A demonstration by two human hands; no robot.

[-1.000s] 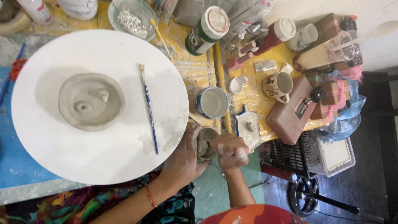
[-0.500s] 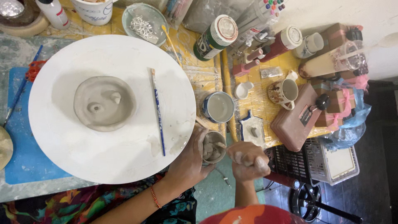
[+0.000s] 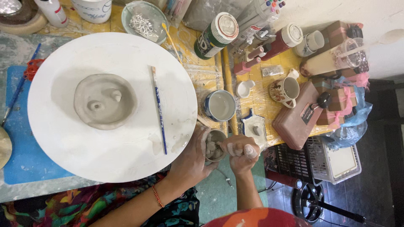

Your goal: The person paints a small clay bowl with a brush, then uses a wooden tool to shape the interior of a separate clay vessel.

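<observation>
Cup of clay bits sits off the round white board's edge, cluttered yellow table behind; left hand wraps it, right hand fisted tight beside it, contents hidden.

Left hand low in the frame's centre, fingers curved and wrapped, forearm running down-left with a red bracelet at the wrist. Right hand just beside it, curled into a loose fist, knuckles smeared pale, possibly pinching something; forearm dropping straight down.
</observation>
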